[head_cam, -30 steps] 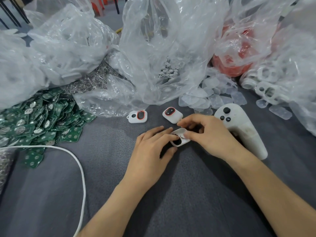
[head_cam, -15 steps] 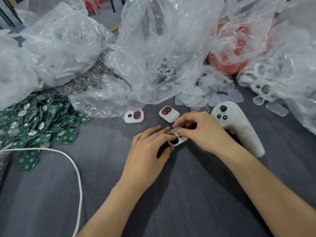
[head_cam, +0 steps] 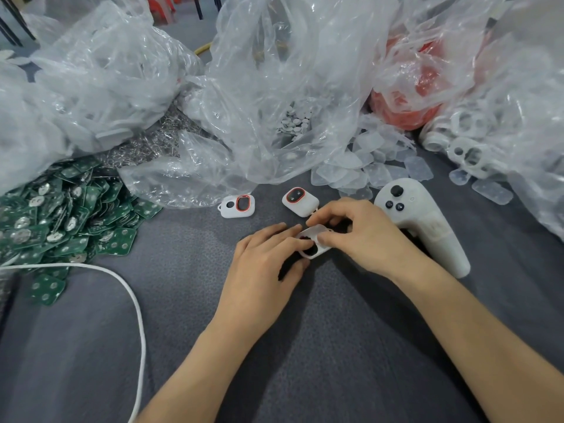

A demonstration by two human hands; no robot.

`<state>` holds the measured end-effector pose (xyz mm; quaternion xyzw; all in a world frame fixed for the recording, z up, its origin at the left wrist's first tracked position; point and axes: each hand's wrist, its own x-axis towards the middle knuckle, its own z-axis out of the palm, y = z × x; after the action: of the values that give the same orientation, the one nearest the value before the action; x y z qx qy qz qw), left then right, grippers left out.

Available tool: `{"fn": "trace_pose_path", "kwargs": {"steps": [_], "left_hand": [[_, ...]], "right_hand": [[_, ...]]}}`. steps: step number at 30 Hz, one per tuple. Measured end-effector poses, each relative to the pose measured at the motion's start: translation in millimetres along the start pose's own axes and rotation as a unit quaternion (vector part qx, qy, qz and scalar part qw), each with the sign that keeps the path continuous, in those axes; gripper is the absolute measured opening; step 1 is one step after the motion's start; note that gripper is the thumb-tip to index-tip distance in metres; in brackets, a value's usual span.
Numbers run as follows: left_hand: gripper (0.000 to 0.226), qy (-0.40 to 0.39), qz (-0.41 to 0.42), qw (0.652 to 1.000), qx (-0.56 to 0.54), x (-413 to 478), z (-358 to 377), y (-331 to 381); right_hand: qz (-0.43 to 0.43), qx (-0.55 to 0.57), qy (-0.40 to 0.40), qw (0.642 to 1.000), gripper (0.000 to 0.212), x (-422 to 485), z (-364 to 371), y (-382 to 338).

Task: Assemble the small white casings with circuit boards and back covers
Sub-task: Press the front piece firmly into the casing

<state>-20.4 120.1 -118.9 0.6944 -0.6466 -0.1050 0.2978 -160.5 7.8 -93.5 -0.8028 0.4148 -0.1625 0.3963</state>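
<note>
White casing (head_cam: 316,232) pinched by left hand (head_cam: 262,264) and right hand (head_cam: 366,236) fingertips, over grey bench (head_cam: 335,346). Two red-ringed casings (head_cam: 237,206) (head_cam: 300,202) lie just beyond.

**Grey surface and its load**

On the grey textured surface (head_cam: 305,346), green circuit boards (head_cam: 61,215) are heaped at the left. A white cable (head_cam: 134,300) is looped at lower left. Clear plastic bags (head_cam: 274,71) are piled across the top. Two white casings (head_cam: 238,206) (head_cam: 300,201) are laid at centre, with translucent covers (head_cam: 366,166) and a white controller (head_cam: 421,221) to their right.

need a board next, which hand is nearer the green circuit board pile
Left. The left hand lies right of the green circuit board pile, apart from it; the right hand is farther right, beyond the white casing.
</note>
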Motion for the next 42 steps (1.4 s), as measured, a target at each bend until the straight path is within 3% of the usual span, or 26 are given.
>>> {"fn": "trace_pose_path", "kwargs": {"steps": [9, 19, 28, 42], "left_hand": [[0.018, 0.049, 0.028, 0.998, 0.001, -2, 3, 2], [0.017, 0.052, 0.014, 0.999, -0.004, -3, 1, 8], [0.019, 0.049, 0.041, 0.998, -0.004, -2, 2, 3], [0.017, 0.065, 0.046, 0.997, 0.014, -2, 4, 6]], "right_hand": [[0.013, -0.004, 0.010, 1.000, 0.029, -3, 4, -5], [0.001, -0.007, -0.003, 1.000, 0.030, -3, 4, -7], [-0.024, -0.038, -0.012, 0.999, 0.012, -5, -4, -5], [-0.001, -0.061, -0.009, 0.998, 0.014, 4, -4, -7]]}}
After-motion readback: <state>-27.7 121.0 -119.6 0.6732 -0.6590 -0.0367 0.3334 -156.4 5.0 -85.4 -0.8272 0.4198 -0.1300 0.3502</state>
